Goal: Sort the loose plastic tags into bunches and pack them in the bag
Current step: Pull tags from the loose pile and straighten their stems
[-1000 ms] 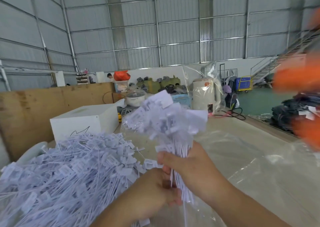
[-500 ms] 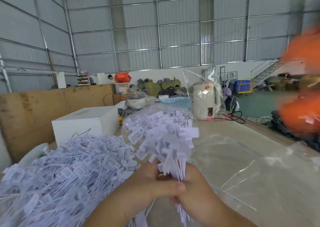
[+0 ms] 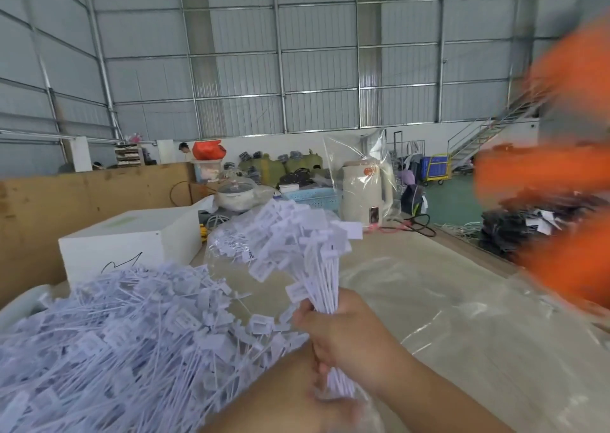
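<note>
Right hand (image 3: 350, 337): fingers clenched around stems of upright bunch of white plastic tags (image 3: 307, 248), flat heads fanned above. Left hand (image 3: 326, 406): blurred at bunch's lower ends, grip impossible to tell. Bunch held just beside loose heap of white plastic tags (image 3: 109, 343). Clear plastic bag (image 3: 445, 300) spread flat on table at right.

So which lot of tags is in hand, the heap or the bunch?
The bunch of tags: the right hand grips its stems upright, heads fanned out. The loose heap lies untouched on the left.
</note>
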Available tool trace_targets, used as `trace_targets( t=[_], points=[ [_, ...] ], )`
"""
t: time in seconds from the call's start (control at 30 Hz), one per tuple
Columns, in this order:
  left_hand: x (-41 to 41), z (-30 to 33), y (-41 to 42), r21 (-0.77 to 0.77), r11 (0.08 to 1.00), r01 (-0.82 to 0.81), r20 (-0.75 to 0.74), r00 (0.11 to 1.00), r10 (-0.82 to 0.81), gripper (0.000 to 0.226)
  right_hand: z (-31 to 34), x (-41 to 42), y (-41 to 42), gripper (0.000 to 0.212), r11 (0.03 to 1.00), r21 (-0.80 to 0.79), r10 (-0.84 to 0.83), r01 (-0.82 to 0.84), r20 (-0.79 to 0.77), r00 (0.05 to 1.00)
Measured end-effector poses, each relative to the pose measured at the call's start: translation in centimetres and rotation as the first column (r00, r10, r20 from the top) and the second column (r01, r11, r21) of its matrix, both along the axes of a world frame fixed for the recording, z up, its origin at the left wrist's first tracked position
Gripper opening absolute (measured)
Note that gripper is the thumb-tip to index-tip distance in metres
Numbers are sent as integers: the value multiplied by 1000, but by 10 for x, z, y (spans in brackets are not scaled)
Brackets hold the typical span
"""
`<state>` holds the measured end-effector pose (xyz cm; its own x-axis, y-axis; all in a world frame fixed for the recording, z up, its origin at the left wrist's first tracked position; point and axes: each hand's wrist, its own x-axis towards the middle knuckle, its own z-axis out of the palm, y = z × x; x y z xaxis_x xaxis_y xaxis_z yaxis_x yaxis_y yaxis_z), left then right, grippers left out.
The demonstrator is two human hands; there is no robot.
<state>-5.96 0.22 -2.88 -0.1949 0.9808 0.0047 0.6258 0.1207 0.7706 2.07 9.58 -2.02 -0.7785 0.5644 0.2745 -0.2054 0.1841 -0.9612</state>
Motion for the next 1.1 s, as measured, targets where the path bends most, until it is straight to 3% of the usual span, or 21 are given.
trace_targets(
  t=[0.1, 0.2, 0.3, 0.43, 0.5, 0.6, 0.67, 0.73, 0.83, 0.97, 1.1],
  points=[
    [7, -8, 6, 10, 1000, -13, -217, 976, 15, 92, 10, 6, 1, 33, 991, 95, -94, 91, 28, 995],
    [2, -22, 17, -7, 998, -66, -545, 837, 51, 49, 26, 16, 1, 29, 978, 149, -147, 147, -15, 989],
    [-9, -30, 15, 40, 990, -137, -556, 820, 136, 33, 40, 34, 5, 21, 976, 216, -27, -2, 132, 991],
    [-27, -24, 8, 64, 958, -278, -532, 803, 268, 16, 40, 65, 18, 11, 934, 244, 108, -263, 507, 855],
    [-31, -19, 5, 8, 952, -305, -535, 803, 262, 29, 33, 79, 26, 24, 935, 230, 78, -271, 610, 788],
    [-31, -12, 2, -10, 940, -342, -419, 855, 307, 51, 24, 97, 37, 22, 944, 264, -12, -198, 628, 778],
    [-28, -13, 2, 39, 925, -378, -528, 778, 340, 63, 22, 107, 43, 20, 961, 235, -23, -146, 591, 806],
    [-23, -16, 5, 115, 925, -363, -649, 677, 346, 55, 20, 115, 46, 23, 973, 176, 18, -152, 593, 805],
    [-18, -29, 14, 86, 950, -302, -736, 623, 264, 59, 19, 120, 45, 19, 963, 75, 151, -259, 645, 749],
    [-19, -33, 15, 97, 952, -290, -645, 710, 283, 25, 18, 121, 42, 28, 928, 71, 220, -365, 686, 694],
    [-29, -25, 11, 251, 899, -360, -382, 816, 433, 9, 18, 117, 44, 39, 909, 84, 244, -408, 687, 685]
  ],
)
